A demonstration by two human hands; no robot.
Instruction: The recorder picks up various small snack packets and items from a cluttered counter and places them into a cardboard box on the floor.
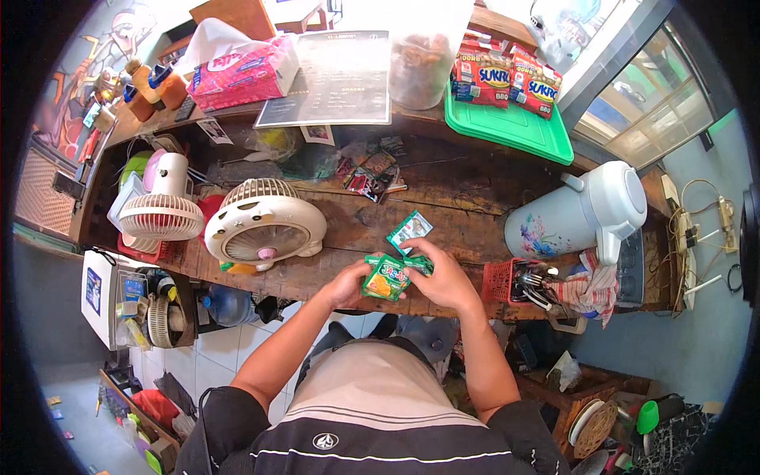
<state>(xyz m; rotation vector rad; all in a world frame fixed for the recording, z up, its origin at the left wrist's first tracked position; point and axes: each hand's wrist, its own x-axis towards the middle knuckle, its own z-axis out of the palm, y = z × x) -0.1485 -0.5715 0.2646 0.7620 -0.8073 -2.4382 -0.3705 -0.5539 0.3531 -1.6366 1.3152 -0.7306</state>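
Note:
Several green drink-powder sachets with an orange fruit picture (387,279) are fanned out between my hands, just above the near edge of the wooden table. My left hand (347,286) grips them from the left, thumb on top. From the right, my right hand (442,279) pinches green packets at the right of the fan, partly hidden under its fingers. Its extended index finger reaches the lower edge of another green and white sachet (411,231); whether that one is held or lies on the wood I cannot tell.
A round cream fan (267,222) and a smaller fan (161,214) stand left. Mixed sachets (373,172) lie farther back. To the right are a floral vacuum flask (570,208), a red cutlery basket (497,281) and a striped cloth (588,285). Green trays (504,130) sit on the raised shelf.

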